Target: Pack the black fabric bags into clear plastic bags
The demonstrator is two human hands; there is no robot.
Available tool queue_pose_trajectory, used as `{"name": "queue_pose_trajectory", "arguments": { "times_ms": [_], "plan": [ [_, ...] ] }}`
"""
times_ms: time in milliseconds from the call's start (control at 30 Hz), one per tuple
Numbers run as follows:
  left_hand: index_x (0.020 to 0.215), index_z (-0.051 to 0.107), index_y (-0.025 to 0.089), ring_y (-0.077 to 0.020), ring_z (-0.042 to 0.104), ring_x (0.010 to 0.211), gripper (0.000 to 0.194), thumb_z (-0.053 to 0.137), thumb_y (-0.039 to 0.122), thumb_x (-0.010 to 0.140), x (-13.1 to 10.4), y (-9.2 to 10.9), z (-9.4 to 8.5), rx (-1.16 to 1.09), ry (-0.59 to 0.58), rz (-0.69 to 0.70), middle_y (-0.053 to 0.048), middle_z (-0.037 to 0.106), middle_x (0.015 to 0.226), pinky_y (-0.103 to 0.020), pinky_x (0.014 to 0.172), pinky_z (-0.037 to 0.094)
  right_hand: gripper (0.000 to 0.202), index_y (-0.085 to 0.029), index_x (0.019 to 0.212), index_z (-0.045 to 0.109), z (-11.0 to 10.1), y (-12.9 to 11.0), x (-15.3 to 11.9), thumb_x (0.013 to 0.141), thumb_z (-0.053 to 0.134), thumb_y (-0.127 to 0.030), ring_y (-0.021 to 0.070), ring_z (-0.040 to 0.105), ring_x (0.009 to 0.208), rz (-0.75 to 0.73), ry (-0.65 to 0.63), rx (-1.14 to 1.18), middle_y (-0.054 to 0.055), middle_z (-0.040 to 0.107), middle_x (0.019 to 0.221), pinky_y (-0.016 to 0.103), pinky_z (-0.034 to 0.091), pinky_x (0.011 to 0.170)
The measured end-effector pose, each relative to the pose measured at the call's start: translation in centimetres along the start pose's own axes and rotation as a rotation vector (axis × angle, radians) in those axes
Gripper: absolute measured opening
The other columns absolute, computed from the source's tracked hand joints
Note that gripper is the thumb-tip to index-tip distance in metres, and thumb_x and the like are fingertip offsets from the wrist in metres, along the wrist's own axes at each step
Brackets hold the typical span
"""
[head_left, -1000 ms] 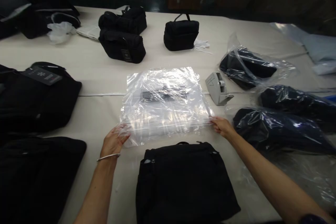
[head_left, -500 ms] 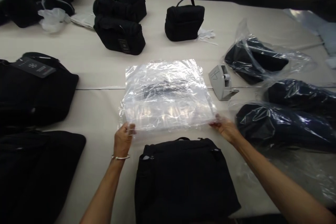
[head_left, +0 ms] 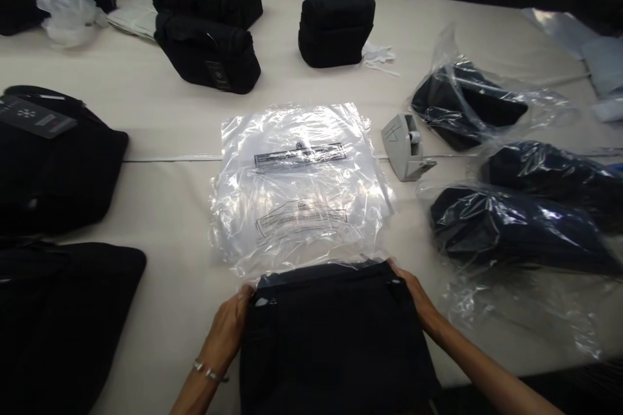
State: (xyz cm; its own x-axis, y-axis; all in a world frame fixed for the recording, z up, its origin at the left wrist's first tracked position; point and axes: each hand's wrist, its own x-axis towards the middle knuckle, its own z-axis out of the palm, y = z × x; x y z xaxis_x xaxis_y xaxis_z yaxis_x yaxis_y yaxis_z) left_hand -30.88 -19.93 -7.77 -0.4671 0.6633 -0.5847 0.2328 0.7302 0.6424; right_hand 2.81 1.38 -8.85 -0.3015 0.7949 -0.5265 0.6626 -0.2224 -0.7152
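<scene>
A black fabric bag (head_left: 335, 337) lies in front of me, its top edge facing away. My left hand (head_left: 231, 324) is closed around its upper left corner, with the fingertips partly hidden. At the upper right corner my right hand (head_left: 411, 295) grips the side, fingers mostly behind the fabric. Just beyond lies a clear plastic bag (head_left: 302, 224) with a printed warning box, on top of other clear plastic. Its near edge reaches the black bag's top edge and overlaps it a little; how far is hard to tell.
A grey tape dispenser (head_left: 403, 146) stands right of the plastic. Black bags in clear plastic (head_left: 511, 227) lie at the right. Tagged black bags (head_left: 53, 168) are at the left, and more black bags (head_left: 335, 29) stand at the back beside a white glove (head_left: 378, 57).
Both hands have moved from the plastic's near corners toward me to the black bag's upper corners. The top plastic bag has come nearer, and its edge meets the black bag.
</scene>
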Motion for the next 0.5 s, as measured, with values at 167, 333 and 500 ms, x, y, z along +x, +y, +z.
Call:
{"name": "queue_pose_trajectory", "arguments": {
  "times_ms": [167,333,500],
  "plan": [
    [0.117,0.069,0.029,-0.0283,0.064,0.116,0.054,0.026,0.054,0.096,-2.7,-0.3,-0.5,0.089,0.098,0.057,-0.002,0.072,0.117,-0.043,0.099,0.051,0.064,-0.021,0.067,0.068,-0.7,-1.0,-2.3,0.084,0.038,-0.074,0.0291,0.066,0.075,0.068,0.106,-0.060,0.008,0.070,0.069,0.036,0.054,0.070],
    [0.132,0.059,0.031,-0.0224,0.062,0.119,0.043,0.035,0.038,0.097,-7.0,-4.9,1.0,0.091,0.326,0.367,0.000,0.064,0.131,-0.033,0.096,0.055,0.052,-0.023,0.093,0.074,-0.8,1.7,-6.6,0.088,0.042,-0.063,0.0310,0.067,0.099,-0.017,0.283,0.024,0.010,0.075,0.091,0.040,0.056,0.086],
    [0.118,0.067,0.033,-0.0223,0.072,0.098,0.036,0.047,0.032,0.089,-6.4,-7.5,3.0,0.082,0.352,0.436,0.001,0.073,0.115,-0.031,0.085,0.060,0.031,-0.026,0.076,0.071,0.4,4.5,-7.0,0.082,0.054,-0.051,0.0252,0.066,0.070,-0.161,0.154,-0.045,0.005,0.070,0.072,0.032,0.056,0.065]
  ]
}}
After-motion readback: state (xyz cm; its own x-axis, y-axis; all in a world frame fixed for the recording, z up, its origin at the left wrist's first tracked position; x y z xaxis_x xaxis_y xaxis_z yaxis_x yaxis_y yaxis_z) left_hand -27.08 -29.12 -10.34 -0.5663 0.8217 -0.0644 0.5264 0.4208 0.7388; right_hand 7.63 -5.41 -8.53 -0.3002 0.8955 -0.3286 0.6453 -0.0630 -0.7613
